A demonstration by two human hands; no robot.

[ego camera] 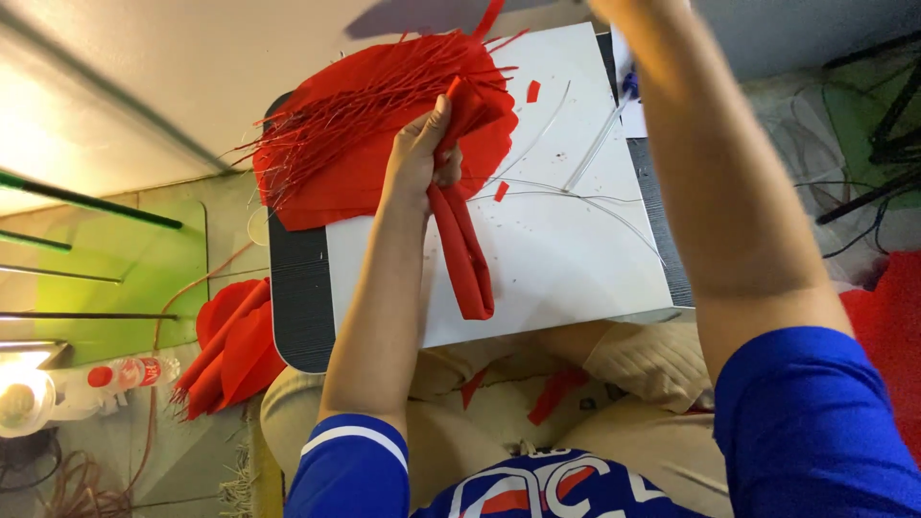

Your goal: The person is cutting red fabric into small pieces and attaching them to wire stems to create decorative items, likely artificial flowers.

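My left hand (pixel 422 152) grips a folded strip of red cloth (pixel 462 251) that hangs down over a white board (pixel 566 259). Behind the hand lies a pile of red fabric (pixel 336 144) with many thin red strands spread across it. My right arm (pixel 710 173) reaches up past the top edge of the picture, so that hand is out of sight. Small red scraps (pixel 532 91) and thin clear strips (pixel 585 201) lie on the board.
The board rests on a dark ribbed tray (pixel 297 307) over my lap. More red fabric (pixel 235 350) lies on the floor at left beside a plastic bottle (pixel 120 372). Cables (pixel 863 192) run at right. A lamp (pixel 24 398) glows at lower left.
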